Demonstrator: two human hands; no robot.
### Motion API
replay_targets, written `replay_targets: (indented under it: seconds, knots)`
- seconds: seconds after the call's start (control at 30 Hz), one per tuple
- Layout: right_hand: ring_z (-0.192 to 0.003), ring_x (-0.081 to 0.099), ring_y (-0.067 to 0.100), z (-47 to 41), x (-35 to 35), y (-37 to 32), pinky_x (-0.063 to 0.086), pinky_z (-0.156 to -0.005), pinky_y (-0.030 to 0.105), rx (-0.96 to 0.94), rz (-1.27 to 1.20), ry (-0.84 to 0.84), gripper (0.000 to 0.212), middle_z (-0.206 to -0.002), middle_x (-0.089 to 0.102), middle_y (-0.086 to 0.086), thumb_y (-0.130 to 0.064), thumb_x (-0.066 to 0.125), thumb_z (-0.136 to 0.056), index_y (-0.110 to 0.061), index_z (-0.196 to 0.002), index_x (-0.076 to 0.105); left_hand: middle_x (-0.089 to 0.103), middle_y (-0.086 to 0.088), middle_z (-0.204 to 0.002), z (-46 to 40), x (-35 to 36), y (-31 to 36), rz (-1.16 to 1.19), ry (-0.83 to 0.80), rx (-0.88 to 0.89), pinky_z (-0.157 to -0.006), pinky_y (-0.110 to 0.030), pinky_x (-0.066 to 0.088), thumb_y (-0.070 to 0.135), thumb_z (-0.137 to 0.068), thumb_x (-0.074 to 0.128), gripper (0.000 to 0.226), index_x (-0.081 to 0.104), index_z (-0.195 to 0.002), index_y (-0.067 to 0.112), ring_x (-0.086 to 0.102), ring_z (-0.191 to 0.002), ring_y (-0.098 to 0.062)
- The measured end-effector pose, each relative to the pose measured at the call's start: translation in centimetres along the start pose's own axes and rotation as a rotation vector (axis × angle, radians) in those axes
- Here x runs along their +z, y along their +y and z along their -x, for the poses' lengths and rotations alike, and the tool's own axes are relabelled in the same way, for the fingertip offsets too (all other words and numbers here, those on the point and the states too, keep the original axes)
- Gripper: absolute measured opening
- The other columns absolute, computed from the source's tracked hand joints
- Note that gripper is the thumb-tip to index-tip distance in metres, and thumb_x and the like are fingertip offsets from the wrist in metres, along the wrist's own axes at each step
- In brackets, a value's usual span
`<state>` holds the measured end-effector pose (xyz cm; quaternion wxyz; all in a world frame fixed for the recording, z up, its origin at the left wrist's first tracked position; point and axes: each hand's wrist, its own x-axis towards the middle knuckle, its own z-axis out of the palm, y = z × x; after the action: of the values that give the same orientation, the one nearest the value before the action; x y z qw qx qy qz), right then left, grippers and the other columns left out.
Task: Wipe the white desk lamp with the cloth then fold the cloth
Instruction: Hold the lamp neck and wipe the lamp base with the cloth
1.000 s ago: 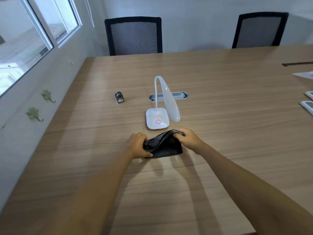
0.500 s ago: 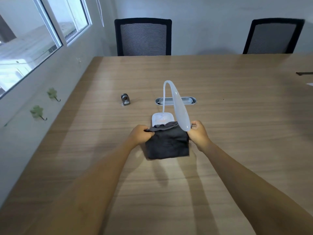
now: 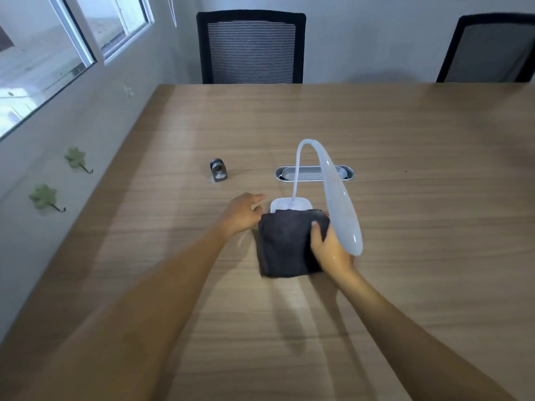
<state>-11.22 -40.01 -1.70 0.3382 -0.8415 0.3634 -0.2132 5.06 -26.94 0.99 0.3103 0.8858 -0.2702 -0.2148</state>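
Note:
The white desk lamp (image 3: pixel 338 195) stands mid-table, its long head arching toward me over its square base (image 3: pixel 289 203). A dark grey cloth (image 3: pixel 282 244), folded into a rough square, lies on the table in front of the base and covers the base's near edge. My right hand (image 3: pixel 330 247) rests on the cloth's right side under the lamp head, with the thumb on top of the fabric. My left hand (image 3: pixel 243 212) sits just left of the cloth at its top corner, fingers loosely spread, holding nothing.
A small metal cylinder piece (image 3: pixel 218 170) lies left of the lamp. A grey oval cable grommet (image 3: pixel 314 173) is set into the wooden table (image 3: pixel 405 256) behind the lamp. Two black mesh chairs (image 3: pixel 250 47) stand at the far edge. A wall with windows runs along the left.
Both hands held the cloth up by its top corners; now the cloth lies on the table. My left hand has let go and my right hand has shifted onto the cloth's right side.

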Motion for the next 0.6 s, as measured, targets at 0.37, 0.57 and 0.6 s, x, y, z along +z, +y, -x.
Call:
replay_targets:
  seconds: [0.37,0.57,0.6]
  knots:
    - [-0.146,0.004,0.025,2.5,3.4,-1.4,0.010,-0.115,0.047,-0.162,0.405,-0.315,0.051,-0.160,-0.002,-0.003,-0.052,0.024,-0.096,-0.044,-0.145,0.011,0.030,0.008,-0.157,-3.3,0.8,0.0,-0.399,-0.231,0.261,-0.117,-0.028,0.014,0.011,-0.098,0.029,0.050,0.036,-0.146,0.023,0.019,-0.147,-0.021]
    - [-0.143,0.018,0.023,3.8,2.4,-1.1,0.027,-0.109,0.043,-0.232,0.449,-0.294,0.050,-0.160,0.001,-0.001,-0.049,0.021,-0.097,-0.041,-0.145,0.013,0.027,-0.002,-0.158,-3.1,1.4,-0.7,-0.376,-0.244,0.310,-0.116,-0.022,0.007,0.009,-0.099,0.031,0.050,0.029,-0.148,0.016,0.021,-0.147,-0.023]
    - [-0.143,0.019,0.022,3.8,2.3,-1.2,0.027,-0.107,0.041,-0.221,0.451,-0.308,0.049,-0.160,0.000,-0.002,-0.046,0.024,-0.098,-0.041,-0.145,0.012,0.028,-0.003,-0.158,-3.3,1.6,-0.9,-0.366,-0.239,0.322,-0.116,-0.022,0.008,0.010,-0.099,0.032,0.049,0.030,-0.148,0.014,0.022,-0.147,-0.023]
